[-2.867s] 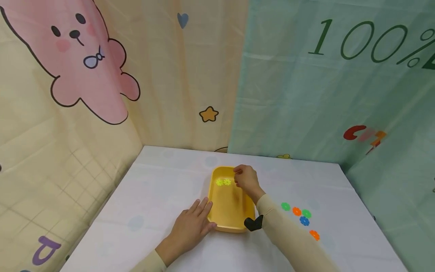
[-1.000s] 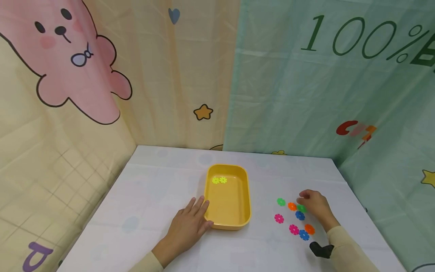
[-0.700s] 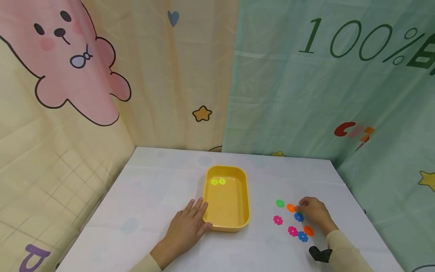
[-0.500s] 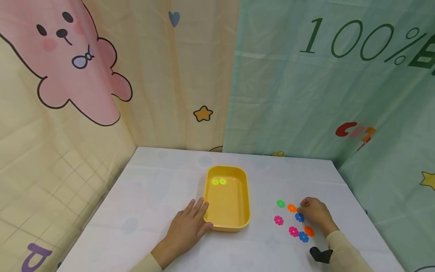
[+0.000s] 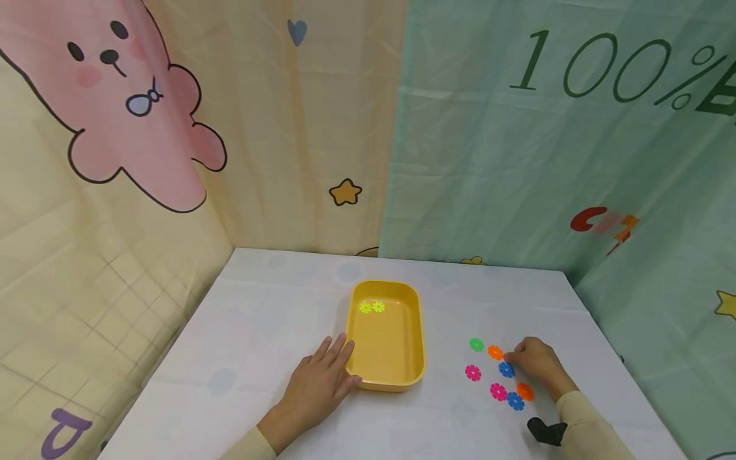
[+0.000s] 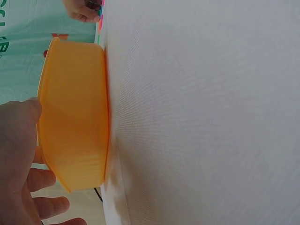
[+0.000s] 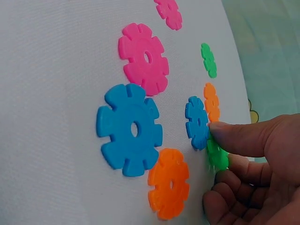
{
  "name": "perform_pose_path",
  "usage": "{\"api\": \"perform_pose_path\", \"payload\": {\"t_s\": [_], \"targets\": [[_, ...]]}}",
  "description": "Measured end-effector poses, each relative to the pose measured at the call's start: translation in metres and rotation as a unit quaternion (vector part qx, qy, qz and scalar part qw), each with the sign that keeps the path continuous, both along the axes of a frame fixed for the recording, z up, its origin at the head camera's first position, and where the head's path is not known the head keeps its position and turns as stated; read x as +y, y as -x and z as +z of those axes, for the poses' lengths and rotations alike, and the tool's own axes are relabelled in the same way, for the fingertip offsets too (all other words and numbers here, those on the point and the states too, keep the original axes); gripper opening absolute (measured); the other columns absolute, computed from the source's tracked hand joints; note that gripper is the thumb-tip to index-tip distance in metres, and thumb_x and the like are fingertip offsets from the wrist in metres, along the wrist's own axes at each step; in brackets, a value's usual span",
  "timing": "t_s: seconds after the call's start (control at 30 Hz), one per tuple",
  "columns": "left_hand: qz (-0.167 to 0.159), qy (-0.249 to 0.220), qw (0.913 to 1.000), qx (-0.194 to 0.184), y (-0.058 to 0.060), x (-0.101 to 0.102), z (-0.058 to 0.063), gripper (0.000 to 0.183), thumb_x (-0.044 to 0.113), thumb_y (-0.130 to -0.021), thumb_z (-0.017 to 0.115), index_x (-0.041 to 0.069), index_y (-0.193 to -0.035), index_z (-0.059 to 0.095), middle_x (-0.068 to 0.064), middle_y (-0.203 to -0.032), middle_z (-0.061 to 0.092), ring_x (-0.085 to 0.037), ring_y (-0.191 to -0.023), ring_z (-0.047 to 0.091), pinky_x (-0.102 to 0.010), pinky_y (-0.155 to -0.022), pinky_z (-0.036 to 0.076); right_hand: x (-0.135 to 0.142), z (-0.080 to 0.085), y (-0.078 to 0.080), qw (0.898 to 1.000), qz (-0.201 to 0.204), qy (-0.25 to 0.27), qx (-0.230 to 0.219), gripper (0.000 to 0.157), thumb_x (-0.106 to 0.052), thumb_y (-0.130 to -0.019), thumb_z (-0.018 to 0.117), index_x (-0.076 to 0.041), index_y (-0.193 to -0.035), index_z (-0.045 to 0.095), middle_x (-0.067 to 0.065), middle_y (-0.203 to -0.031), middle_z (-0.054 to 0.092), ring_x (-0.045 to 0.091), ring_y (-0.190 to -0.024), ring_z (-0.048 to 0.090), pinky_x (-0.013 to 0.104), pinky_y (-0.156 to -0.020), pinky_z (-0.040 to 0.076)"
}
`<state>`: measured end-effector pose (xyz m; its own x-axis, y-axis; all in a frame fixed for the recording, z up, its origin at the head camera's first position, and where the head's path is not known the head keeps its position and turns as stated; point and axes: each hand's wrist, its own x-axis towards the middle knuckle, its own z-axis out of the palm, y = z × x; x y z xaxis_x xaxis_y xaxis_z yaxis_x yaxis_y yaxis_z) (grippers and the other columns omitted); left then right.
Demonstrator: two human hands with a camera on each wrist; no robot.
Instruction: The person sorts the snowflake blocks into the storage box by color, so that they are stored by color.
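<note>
In the head view my left hand (image 5: pixel 315 391) lies with fingers stretched against the left rim of a yellow tray (image 5: pixel 386 358). The left wrist view has its thumb at the rim of the tray (image 6: pixel 75 117). Two yellow notched plastic discs (image 5: pixel 372 307) lie inside, near the far end. To the right of the tray, my right hand (image 5: pixel 539 361) pinches a green notched disc (image 7: pixel 217 154) between thumb and index finger, low over the table. A blue disc (image 7: pixel 196 123) and an orange disc (image 7: pixel 212 102) lie right beside those fingertips.
Around the right hand lie a second green disc (image 5: pixel 476 345), pink discs (image 5: pixel 473 372), a larger-looking blue disc (image 7: pixel 130 130) and another orange disc (image 7: pixel 168 184). A black strap piece (image 5: pixel 545 432) hangs at the right sleeve. Printed curtains (image 5: pixel 489 160) stand behind the white table (image 5: pixel 276 300).
From over the tray, my right hand has moved right to the loose discs, lowered, and taken hold of the green disc. My left hand stays at the tray's rim.
</note>
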<state>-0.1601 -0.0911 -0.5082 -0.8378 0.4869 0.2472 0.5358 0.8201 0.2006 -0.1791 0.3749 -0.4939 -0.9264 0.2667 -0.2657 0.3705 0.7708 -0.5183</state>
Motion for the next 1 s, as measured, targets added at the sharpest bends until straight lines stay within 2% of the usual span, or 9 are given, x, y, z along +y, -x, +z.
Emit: {"api": "perform_pose_path", "payload": {"t_s": [0.2, 0.43, 0.6, 0.7, 0.87, 1.0], "targets": [[-0.003, 0.002, 1.0000, -0.002, 0.002, 0.001, 0.000, 0.072, 0.063, -0.103, 0.040, 0.012, -0.154, 0.046, -0.009, -0.161, 0.040, -0.038, -0.145, 0.042, -0.055, -0.099, 0.051, 0.000, 0.001, -0.003, 1.000, 0.000, 0.005, 0.016, 0.027, -0.019, -0.094, 0.069, 0.004, -0.094, 0.054, 0.012, -0.080, 0.051, 0.025, -0.078, 0.051, 0.034, -0.066, 0.047], [-0.002, 0.009, 1.0000, 0.004, 0.002, 0.002, 0.000, 0.073, 0.065, -0.103, 0.037, 0.012, -0.154, 0.047, -0.009, -0.160, 0.041, -0.037, -0.145, 0.042, -0.054, -0.098, 0.051, 0.005, 0.002, -0.002, 0.999, -0.018, 0.047, 0.020, 0.019, -0.011, -0.096, 0.066, 0.005, -0.095, 0.057, 0.011, -0.078, 0.055, 0.022, -0.071, 0.053, 0.031, -0.064, 0.049], [0.002, 0.008, 1.0000, 0.001, 0.001, 0.001, 0.001, 0.072, 0.062, -0.103, 0.042, 0.011, -0.153, 0.047, -0.009, -0.160, 0.041, -0.037, -0.144, 0.043, -0.054, -0.099, 0.051, 0.007, 0.004, 0.000, 0.997, -0.018, 0.071, 0.026, 0.017, -0.009, -0.097, 0.061, 0.007, -0.098, 0.060, 0.010, -0.078, 0.056, 0.022, -0.072, 0.054, 0.031, -0.065, 0.049], [0.003, 0.008, 1.0000, -0.001, 0.000, 0.001, 0.002, 0.071, 0.060, -0.103, 0.045, 0.011, -0.153, 0.047, -0.009, -0.160, 0.041, -0.038, -0.144, 0.043, -0.054, -0.099, 0.051, 0.008, 0.004, 0.002, 0.996, -0.022, 0.080, 0.034, 0.020, -0.010, -0.098, 0.059, 0.009, -0.104, 0.061, 0.011, -0.081, 0.058, 0.023, -0.076, 0.055, 0.030, -0.067, 0.050], [0.003, 0.010, 0.9999, 0.003, 0.000, 0.000, 0.002, 0.072, 0.062, -0.103, 0.041, 0.011, -0.153, 0.047, -0.009, -0.160, 0.041, -0.037, -0.144, 0.043, -0.054, -0.098, 0.052, 0.007, 0.007, 0.004, 0.993, -0.039, 0.097, 0.057, 0.026, -0.013, -0.100, 0.058, 0.010, -0.112, 0.063, 0.015, -0.094, 0.061, 0.025, -0.085, 0.057, 0.027, -0.071, 0.052], [-0.001, 0.011, 0.9999, 0.003, 0.000, 0.000, 0.001, 0.073, 0.063, -0.103, 0.039, 0.012, -0.153, 0.047, -0.009, -0.160, 0.041, -0.037, -0.144, 0.043, -0.053, -0.098, 0.052, 0.003, 0.012, 0.004, 0.987, -0.052, 0.133, 0.079, 0.031, -0.013, -0.102, 0.059, 0.012, -0.119, 0.061, 0.021, -0.105, 0.063, 0.022, -0.084, 0.061, 0.023, -0.071, 0.056]]}}
